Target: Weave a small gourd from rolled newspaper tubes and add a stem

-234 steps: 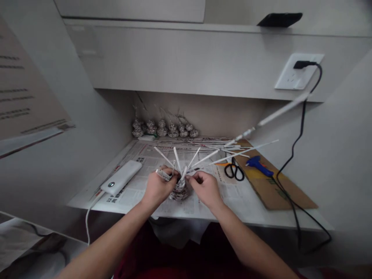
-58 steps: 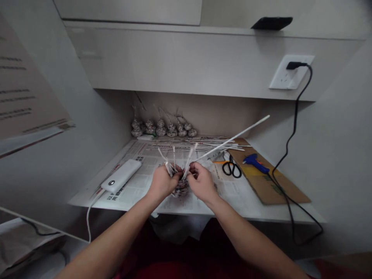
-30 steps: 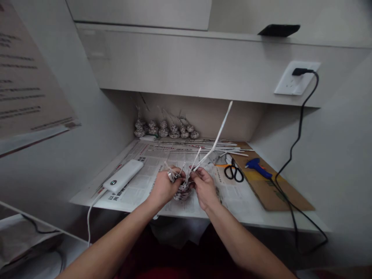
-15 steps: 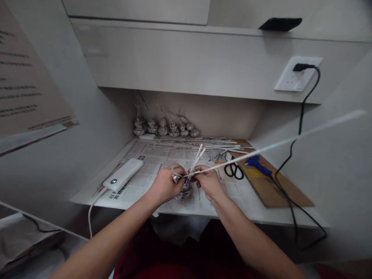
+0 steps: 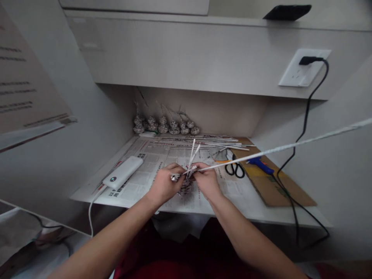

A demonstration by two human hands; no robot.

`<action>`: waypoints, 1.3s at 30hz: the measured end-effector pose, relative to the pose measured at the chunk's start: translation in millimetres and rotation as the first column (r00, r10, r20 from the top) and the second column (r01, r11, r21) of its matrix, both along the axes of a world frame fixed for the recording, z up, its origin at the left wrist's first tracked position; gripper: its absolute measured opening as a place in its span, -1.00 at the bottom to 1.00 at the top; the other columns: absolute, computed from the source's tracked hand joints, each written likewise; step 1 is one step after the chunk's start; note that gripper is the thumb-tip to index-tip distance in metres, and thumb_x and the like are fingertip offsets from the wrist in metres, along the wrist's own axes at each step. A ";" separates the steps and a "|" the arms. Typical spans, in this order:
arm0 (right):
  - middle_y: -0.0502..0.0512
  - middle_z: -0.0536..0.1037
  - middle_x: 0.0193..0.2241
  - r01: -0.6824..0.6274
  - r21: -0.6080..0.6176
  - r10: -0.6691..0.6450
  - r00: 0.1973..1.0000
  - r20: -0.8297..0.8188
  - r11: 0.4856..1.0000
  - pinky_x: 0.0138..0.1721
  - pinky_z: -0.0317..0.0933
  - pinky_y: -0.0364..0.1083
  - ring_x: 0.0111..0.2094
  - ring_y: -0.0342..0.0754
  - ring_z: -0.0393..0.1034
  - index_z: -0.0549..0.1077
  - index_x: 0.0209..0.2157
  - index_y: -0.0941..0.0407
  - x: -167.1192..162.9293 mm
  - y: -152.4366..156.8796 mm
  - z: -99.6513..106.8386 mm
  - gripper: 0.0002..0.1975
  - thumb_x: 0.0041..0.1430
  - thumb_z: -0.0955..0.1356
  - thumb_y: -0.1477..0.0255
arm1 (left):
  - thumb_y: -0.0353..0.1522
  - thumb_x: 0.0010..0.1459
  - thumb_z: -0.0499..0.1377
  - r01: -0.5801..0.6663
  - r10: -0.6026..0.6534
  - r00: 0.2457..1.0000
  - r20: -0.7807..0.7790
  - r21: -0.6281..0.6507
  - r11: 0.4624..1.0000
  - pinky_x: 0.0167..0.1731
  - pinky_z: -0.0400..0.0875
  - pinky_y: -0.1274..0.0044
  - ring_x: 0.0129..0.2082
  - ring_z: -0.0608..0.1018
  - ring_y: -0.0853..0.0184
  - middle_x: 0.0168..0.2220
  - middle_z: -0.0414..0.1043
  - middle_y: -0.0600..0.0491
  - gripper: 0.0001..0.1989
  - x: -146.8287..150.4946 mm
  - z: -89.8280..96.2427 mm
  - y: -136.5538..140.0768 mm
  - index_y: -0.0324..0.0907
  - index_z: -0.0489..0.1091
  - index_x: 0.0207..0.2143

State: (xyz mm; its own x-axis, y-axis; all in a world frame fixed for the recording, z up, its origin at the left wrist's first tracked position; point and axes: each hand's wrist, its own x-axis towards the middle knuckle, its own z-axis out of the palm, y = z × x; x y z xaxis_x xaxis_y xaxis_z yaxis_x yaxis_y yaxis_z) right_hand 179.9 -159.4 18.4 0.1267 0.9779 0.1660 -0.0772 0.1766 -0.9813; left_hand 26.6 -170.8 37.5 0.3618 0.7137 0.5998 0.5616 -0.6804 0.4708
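A small woven newspaper gourd [image 5: 185, 188] is between my hands above the front of the newspaper-covered shelf. My left hand [image 5: 165, 181] is closed on it from the left. My right hand [image 5: 207, 182] pinches at its upper right, on a long rolled-paper strip [image 5: 267, 150] that slants far out to the right. Two short white strip ends [image 5: 193, 149] stick up from the weaving. My fingers hide most of the gourd's top, and its lower part shows below them.
Several finished woven gourds [image 5: 174, 127] stand along the back wall. In front lie rolled-paper strips [image 5: 200, 143]. A white power bank [image 5: 123, 172] with a cable is at left. Scissors [image 5: 235, 169], a blue glue gun [image 5: 261, 166] and cardboard [image 5: 279, 192] lie at right. A black cord hangs from the socket [image 5: 303, 68].
The long strip's far end has swung lower and further right. The short upright ends have tilted leftward. My right hand has shifted slightly, and the view has moved a little.
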 end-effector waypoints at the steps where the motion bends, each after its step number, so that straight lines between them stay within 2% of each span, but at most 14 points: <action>1: -0.01 0.51 -0.59 0.009 0.018 -0.009 1.000 0.027 1.000 -0.46 0.28 -0.13 -0.56 -0.12 0.36 0.52 -0.51 0.13 0.6 -0.8 -0.8 -0.91 -0.12 0.39 0.41 | -0.47 0.15 0.12 0.001 -0.001 1.000 0.012 -0.019 1.000 -0.27 0.39 0.54 -0.32 0.54 0.35 -0.36 0.51 0.03 -0.86 -0.5 0.9 0.3 -0.17 0.48 -0.38; 3: 0.01 0.54 -0.55 -0.002 0.049 -0.001 0.998 0.056 0.999 -0.40 0.30 -0.12 -0.50 -0.09 0.40 0.52 -0.49 0.12 1.4 -3.1 -0.3 -0.92 -0.10 0.39 0.42 | -0.44 0.13 0.16 0.002 0.001 0.999 0.051 -0.061 0.998 -0.28 0.39 0.55 -0.34 0.55 0.36 -0.37 0.52 0.03 -0.89 -1.5 2.4 1.4 -0.17 0.49 -0.38; 11: 0.07 0.60 -0.38 -0.189 0.105 0.186 0.982 0.037 0.976 -0.21 0.35 -0.07 -0.29 -0.01 0.50 0.49 -0.35 0.10 4.4 -16.4 7.0 -0.85 -0.06 0.41 0.43 | -0.39 0.08 0.20 0.011 0.018 0.990 0.138 -0.200 0.980 -0.25 0.39 0.55 -0.32 0.57 0.35 -0.35 0.57 0.07 -0.89 -1.4 3.4 2.7 -0.13 0.53 -0.32; 16: 0.08 0.58 -0.28 -0.171 0.113 0.158 0.981 0.115 0.979 -0.11 0.33 -0.05 -0.21 -0.02 0.49 0.47 -0.25 0.10 8.9 -19.0 -1.6 -0.79 -0.01 0.38 0.49 | -0.36 0.06 0.20 -0.025 0.075 0.989 0.131 -0.345 0.938 -0.40 0.35 0.58 -0.45 0.52 0.38 -0.45 0.53 0.10 -0.92 0.3 13.5 2.7 -0.18 0.47 -0.39; 22: 0.05 0.56 -0.31 -0.196 0.137 0.174 0.972 0.157 0.971 -0.21 0.33 -0.11 -0.27 -0.06 0.47 0.45 -0.23 0.09 13.7 -19.7 -8.5 -0.83 0.08 0.38 0.41 | -0.37 0.08 0.17 0.012 0.037 0.991 0.127 -0.368 0.930 -0.45 0.29 0.58 -0.51 0.43 0.42 -0.53 0.39 0.14 -0.92 1.3 22.6 3.1 -0.21 0.37 -0.42; 25: 0.05 0.55 -0.36 -0.158 0.168 0.119 0.968 0.219 0.973 -0.24 0.30 -0.12 -0.29 -0.06 0.44 0.47 -0.29 0.11 14.3 -20.4 -8.2 -0.87 0.11 0.37 0.37 | -0.31 0.07 0.20 0.116 -0.048 0.985 0.168 -0.423 0.899 -0.43 0.31 0.58 -0.48 0.43 0.41 -0.51 0.38 0.13 -0.86 -6.6 25.1 4.2 -0.22 0.37 -0.41; 27: 0.03 0.53 -0.41 -0.148 0.177 0.102 0.964 0.244 0.973 -0.26 0.28 -0.13 -0.33 -0.07 0.42 0.48 -0.35 0.12 13.5 -20.7 -7.2 -0.89 0.11 0.37 0.37 | -0.28 0.05 0.25 0.242 -0.176 0.967 0.183 -0.449 0.860 -0.31 0.35 0.55 -0.36 0.48 0.37 -0.39 0.45 0.07 -0.82 -17.4 28.4 7.2 -0.23 0.40 -0.36; 29: 0.00 0.51 -0.46 -0.158 0.179 0.115 0.966 0.232 0.971 -0.30 0.26 -0.14 -0.38 -0.09 0.40 0.47 -0.38 0.12 12.2 -20.9 -6.0 -0.90 0.11 0.37 0.38 | -0.29 -0.02 0.31 0.396 -0.357 0.917 0.179 -0.505 0.767 -0.22 0.38 0.50 -0.26 0.50 0.32 -0.27 0.48 0.01 -0.70 -29.6 33.0 11.8 -0.22 0.42 -0.22; 31: -0.02 0.48 -0.50 -0.168 0.178 0.130 0.970 0.207 0.970 -0.34 0.24 -0.15 -0.42 -0.12 0.37 0.45 -0.42 0.12 11.2 -20.9 -5.0 -0.91 0.10 0.38 0.39 | -0.34 -0.05 0.33 0.468 -0.471 0.869 0.150 -0.559 0.685 -0.19 0.39 0.48 -0.22 0.51 0.31 -0.17 0.47 -0.03 -0.58 -38.9 38.1 16.8 -0.20 0.39 -0.09; 34: -0.04 0.45 -0.52 -0.160 0.162 0.131 0.976 0.176 0.974 -0.36 0.22 -0.16 -0.45 -0.13 0.35 0.42 -0.46 0.11 10.6 -21.0 -3.8 -0.87 0.08 0.40 0.36 | -0.42 0.09 0.19 0.451 -0.507 0.860 0.060 -0.553 0.700 -0.21 0.39 0.51 -0.23 0.50 0.33 -0.15 0.46 -0.06 -0.74 -41.2 44.2 22.2 -0.20 0.44 -0.12; 37: -0.03 0.46 -0.51 -0.163 0.152 0.139 0.977 0.160 0.975 -0.35 0.23 -0.14 -0.44 -0.12 0.35 0.41 -0.48 0.10 10.9 -21.4 -3.2 -0.85 0.08 0.40 0.34 | -0.46 0.09 0.17 0.369 -0.421 0.907 -0.003 -0.476 0.798 -0.23 0.36 0.53 -0.28 0.50 0.35 -0.30 0.48 0.01 -0.87 -34.2 44.9 24.5 -0.21 0.50 -0.30; 39: -0.02 0.47 -0.50 -0.178 0.151 0.156 0.976 0.149 0.972 -0.35 0.23 -0.13 -0.44 -0.11 0.35 0.41 -0.49 0.09 11.4 -21.8 -3.1 -0.84 0.07 0.41 0.34 | -0.44 0.05 0.21 0.360 -0.381 0.922 0.066 -0.507 0.783 -0.28 0.36 0.54 -0.33 0.49 0.37 -0.37 0.48 0.03 -0.92 -30.5 41.3 25.4 -0.23 0.48 -0.35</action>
